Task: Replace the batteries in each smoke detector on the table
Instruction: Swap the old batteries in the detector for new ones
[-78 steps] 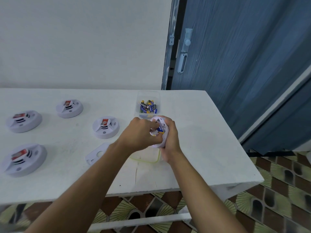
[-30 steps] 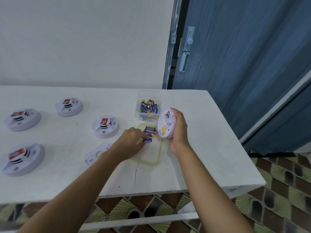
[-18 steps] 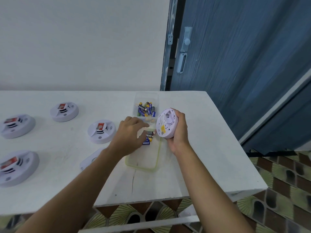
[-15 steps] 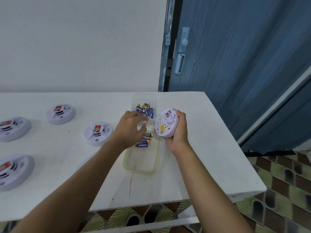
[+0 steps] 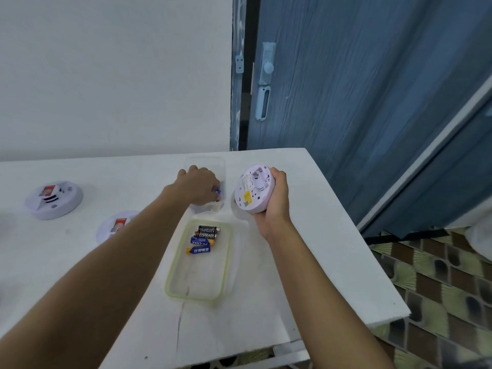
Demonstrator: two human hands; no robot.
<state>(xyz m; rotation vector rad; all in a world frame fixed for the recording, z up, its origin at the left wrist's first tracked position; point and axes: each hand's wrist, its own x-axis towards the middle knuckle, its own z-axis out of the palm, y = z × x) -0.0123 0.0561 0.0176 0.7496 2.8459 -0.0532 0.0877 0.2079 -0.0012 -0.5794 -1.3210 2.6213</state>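
On the left we see two smoke detectors point(image 5: 54, 200) resting on the white table point(image 5: 306, 262), as before. Our left hand point(image 5: 198, 188) has moved from the lid point(image 5: 198, 265), where old batteries point(image 5: 203, 239) lie, into the far clear box point(image 5: 221, 166); its fingers curl onto a blue battery point(image 5: 218, 191). Our right hand point(image 5: 278, 199) still wraps the open detector point(image 5: 253, 189), fingers closed around its rim, held above the table just right of the box.
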